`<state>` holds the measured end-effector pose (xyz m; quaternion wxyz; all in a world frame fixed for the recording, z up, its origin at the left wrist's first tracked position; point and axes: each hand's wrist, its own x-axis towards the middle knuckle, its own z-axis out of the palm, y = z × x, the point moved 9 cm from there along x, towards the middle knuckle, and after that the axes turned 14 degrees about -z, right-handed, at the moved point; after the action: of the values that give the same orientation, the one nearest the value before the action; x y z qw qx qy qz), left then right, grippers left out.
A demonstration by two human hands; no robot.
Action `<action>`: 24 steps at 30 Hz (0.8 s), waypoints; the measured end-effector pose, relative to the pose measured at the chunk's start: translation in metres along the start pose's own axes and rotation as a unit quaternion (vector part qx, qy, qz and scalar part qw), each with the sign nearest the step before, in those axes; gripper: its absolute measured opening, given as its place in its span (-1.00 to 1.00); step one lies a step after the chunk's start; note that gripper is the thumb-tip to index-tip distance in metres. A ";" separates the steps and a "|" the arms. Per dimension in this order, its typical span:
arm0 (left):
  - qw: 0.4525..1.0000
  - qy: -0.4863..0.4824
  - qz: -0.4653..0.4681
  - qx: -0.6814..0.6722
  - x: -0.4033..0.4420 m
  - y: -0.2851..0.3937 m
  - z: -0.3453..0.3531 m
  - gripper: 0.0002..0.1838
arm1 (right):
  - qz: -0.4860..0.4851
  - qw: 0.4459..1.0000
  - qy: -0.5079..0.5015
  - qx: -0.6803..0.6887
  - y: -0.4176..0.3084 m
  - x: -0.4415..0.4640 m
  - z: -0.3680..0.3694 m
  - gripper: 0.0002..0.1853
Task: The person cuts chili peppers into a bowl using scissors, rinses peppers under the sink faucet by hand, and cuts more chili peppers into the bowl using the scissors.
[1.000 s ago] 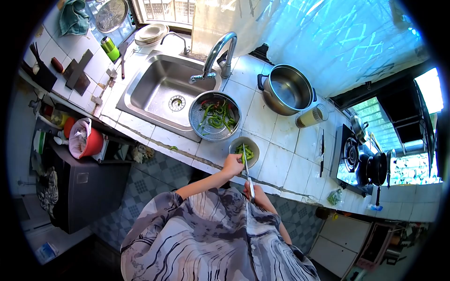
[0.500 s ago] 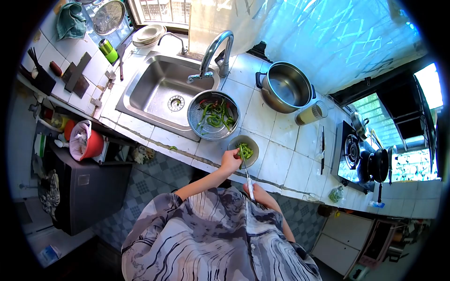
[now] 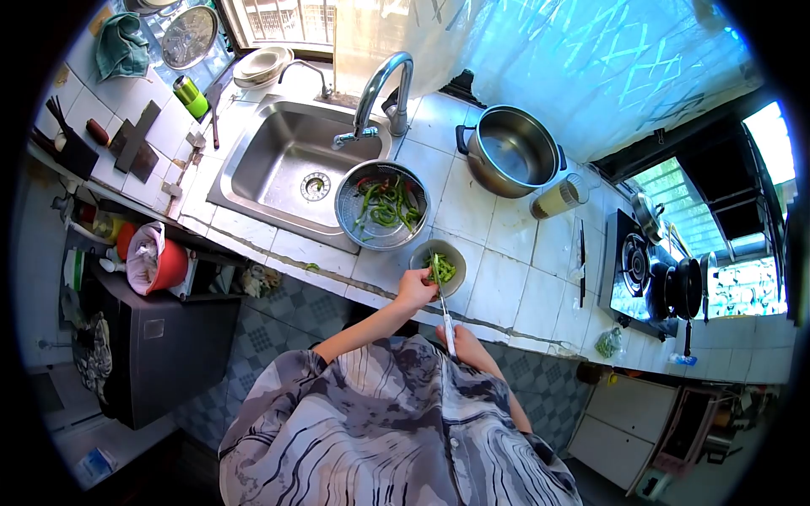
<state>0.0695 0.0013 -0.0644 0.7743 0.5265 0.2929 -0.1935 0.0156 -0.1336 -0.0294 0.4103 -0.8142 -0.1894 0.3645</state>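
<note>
My left hand (image 3: pixel 415 289) is closed on a green pepper at the near left rim of a small bowl (image 3: pixel 458 295). Cut green pieces (image 3: pixel 442 268) lie in the bowl. My right hand (image 3: pixel 467 347) is closed round the white handles of scissors (image 3: pixel 447 320), whose blades point up to the pepper by my left fingertips. Whether the blades are apart cannot be made out. Just behind the bowl, a metal colander (image 3: pixel 348 221) holds long green peppers (image 3: pixel 391 205) and a little red; it sits at the sink's right edge.
The steel sink (image 3: pixel 278 160) and faucet (image 3: pixel 405 88) are at the back left. A large pot (image 3: pixel 512 152) and a glass jar (image 3: pixel 557 199) stand behind the bowl to the right. Farther right are dark chopsticks (image 3: pixel 582 263), a green bundle (image 3: pixel 608 342) and a stove (image 3: pixel 626 266).
The view has shifted slightly. The scissors have changed their angle a little at the pepper, and both hands keep their hold close to the bowl.
</note>
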 end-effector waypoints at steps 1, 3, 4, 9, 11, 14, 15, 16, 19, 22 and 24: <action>1.000 0.000 0.000 0.000 0.001 -0.002 0.000 -0.59 | 0.013 1.000 0.009 -0.018 0.004 0.000 0.000 -0.33; 1.000 0.018 0.001 0.023 0.002 -0.004 -0.002 -0.59 | 0.020 0.999 0.021 -0.022 0.012 0.001 0.003 -0.32; 1.000 0.018 0.001 0.023 0.002 -0.005 -0.001 -0.59 | 0.028 0.999 0.033 -0.024 0.015 0.001 0.003 -0.30; 0.998 0.049 0.001 0.030 0.006 -0.012 -0.003 -0.60 | 0.051 0.998 0.037 -0.024 0.009 -0.002 0.004 -0.27; 0.997 0.058 -0.003 0.059 0.007 -0.014 -0.005 -0.61 | 0.059 0.998 0.032 -0.015 0.012 -0.002 0.008 -0.26; 0.992 0.080 -0.013 0.098 0.008 -0.018 -0.008 -0.64 | 0.037 0.998 0.058 -0.011 0.019 -0.002 0.010 -0.38; 0.990 0.092 -0.020 0.109 0.009 -0.022 -0.010 -0.65 | 0.034 0.998 0.051 -0.005 0.018 -0.002 0.011 -0.38; 0.989 0.092 -0.021 0.110 0.010 -0.024 -0.010 -0.65 | 0.031 0.999 0.045 0.001 0.016 -0.003 0.013 -0.38; 0.992 0.090 -0.017 0.087 0.003 -0.018 -0.007 -0.67 | 0.014 0.998 0.050 0.025 0.002 -0.004 0.009 -0.39; 0.985 0.105 -0.019 0.133 -0.002 -0.016 -0.004 -0.67 | -0.012 0.995 0.081 0.052 0.005 0.004 0.009 -0.41; 0.995 0.064 -0.047 0.063 0.007 -0.025 -0.003 -0.68 | 0.028 0.996 0.071 0.052 0.013 0.004 0.009 -0.43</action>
<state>0.0584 -0.0050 -0.0873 0.7093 0.5709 0.3537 -0.2140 0.0118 -0.1337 -0.0452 0.4539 -0.8208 -0.1179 0.3262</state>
